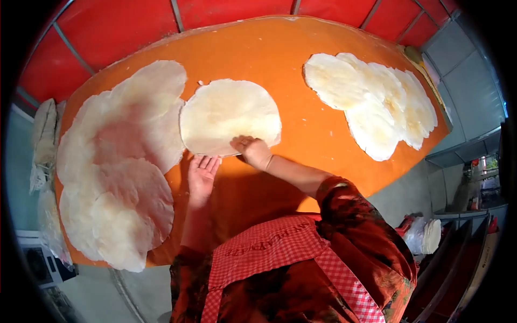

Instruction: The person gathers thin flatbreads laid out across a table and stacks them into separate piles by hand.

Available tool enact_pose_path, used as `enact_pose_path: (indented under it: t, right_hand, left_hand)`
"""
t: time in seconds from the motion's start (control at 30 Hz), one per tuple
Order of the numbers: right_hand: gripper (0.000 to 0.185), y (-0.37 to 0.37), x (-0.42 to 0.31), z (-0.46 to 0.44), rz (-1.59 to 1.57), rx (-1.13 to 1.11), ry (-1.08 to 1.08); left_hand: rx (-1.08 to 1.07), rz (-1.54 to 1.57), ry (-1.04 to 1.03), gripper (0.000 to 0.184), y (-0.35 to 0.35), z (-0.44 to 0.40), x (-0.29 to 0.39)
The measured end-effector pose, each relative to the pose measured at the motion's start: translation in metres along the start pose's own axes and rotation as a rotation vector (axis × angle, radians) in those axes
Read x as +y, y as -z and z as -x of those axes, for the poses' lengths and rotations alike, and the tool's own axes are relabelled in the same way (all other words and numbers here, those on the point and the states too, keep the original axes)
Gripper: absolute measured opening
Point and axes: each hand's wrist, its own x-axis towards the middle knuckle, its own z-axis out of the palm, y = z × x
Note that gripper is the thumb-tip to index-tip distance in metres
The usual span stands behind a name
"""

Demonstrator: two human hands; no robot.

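Observation:
A round, pale flatbread sheet [231, 113] lies on the orange table, towards the middle. My left hand [202, 176] is palm up at its near edge, fingers stretched out, with the fingertips at or just under the rim. On the near right part of the same sheet, my right hand [252, 151] has its fingers curled together at the edge; the thumb is hidden. Left of this sheet, and touching or nearly touching it, spreads a large group of overlapping flatbreads [113, 134], partly in shadow.
Another overlapping group of flatbreads [371, 99] lies on the right of the orange table [291, 59]. Red panels [231, 11] stand behind the table. Folded cloth or sacks [44, 140] hang by the left edge. Shelves [452, 258] and a plastic-wrapped stack [425, 235] are at the lower right.

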Motion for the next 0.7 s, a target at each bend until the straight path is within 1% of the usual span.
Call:
enact_pose_path:
  t: [0.03, 0.07, 0.1, 0.13, 0.17, 0.2, 0.27, 0.3, 0.33, 0.37, 0.4, 0.47, 0.5, 0.6, 0.63, 0.7]
  right_hand:
    - [0.045, 0.000, 0.008, -0.007, -0.037, 0.028, 0.023]
    - [0.030, 0.021, 0.008, -0.019, 0.003, 0.029, 0.003]
    - [0.026, 0.047, 0.009, -0.031, 0.032, -0.109, -0.048]
    - [0.017, 0.083, 0.003, -0.040, 0.062, 0.064, 0.100]
    - [0.021, 0.130, -0.009, -0.046, 0.164, 0.077, 0.190]
    - [0.029, 0.159, -0.008, -0.043, 0.110, -0.079, 0.222]
    - [0.039, 0.198, -0.015, -0.019, 0.091, -0.064, 0.338]
    - [0.045, 0.201, -0.013, 0.004, 0.108, -0.054, 0.344]
    - [0.050, 0.197, -0.004, 0.029, 0.084, -0.096, 0.352]
    - [0.050, 0.187, 0.006, 0.058, 0.094, -0.173, 0.313]
    - [0.049, 0.174, 0.016, 0.088, 0.101, -0.252, 0.274]
    - [0.047, 0.146, 0.035, 0.139, 0.073, -0.235, 0.286]
    - [0.045, 0.130, 0.043, 0.161, 0.020, -0.228, 0.274]
    - [0.046, 0.114, 0.042, 0.193, 0.020, -0.208, 0.161]
    - [0.048, 0.106, 0.043, 0.199, 0.043, -0.161, 0.163]
    - [0.049, 0.102, 0.040, 0.203, 0.069, -0.144, 0.144]
  left_hand:
    - [0.027, -0.005, -0.022, 0.031, -0.002, 0.004, 0.000]
    - [0.052, -0.005, -0.045, 0.033, -0.001, 0.007, 0.001]
    - [0.083, -0.030, -0.073, 0.042, 0.009, 0.007, 0.003]
    - [0.082, -0.026, -0.095, 0.041, 0.017, 0.011, 0.005]
    - [0.085, -0.021, -0.114, 0.040, 0.026, 0.016, 0.008]
    - [0.084, -0.017, -0.131, 0.040, 0.034, 0.022, 0.011]
    - [0.055, -0.013, -0.112, 0.043, 0.045, 0.035, 0.015]
    - [0.052, -0.018, -0.102, 0.043, 0.050, 0.041, 0.014]
    - [0.051, -0.023, -0.090, 0.044, 0.055, 0.048, 0.010]
    - [0.112, -0.034, -0.085, 0.045, 0.055, 0.051, 0.005]
    - [0.120, -0.096, -0.112, 0.045, 0.057, 0.054, -0.001]
    - [0.131, -0.223, -0.168, 0.045, 0.060, 0.056, -0.013]
    - [0.219, -0.301, -0.219, 0.039, 0.043, 0.065, -0.014]
    - [0.314, -0.772, -0.375, 0.027, 0.025, 0.059, -0.015]
    - [0.285, -0.855, -0.487, 0.018, 0.036, 0.042, -0.017]
    - [0.240, -1.091, -0.658, 0.017, 0.040, 0.014, -0.010]
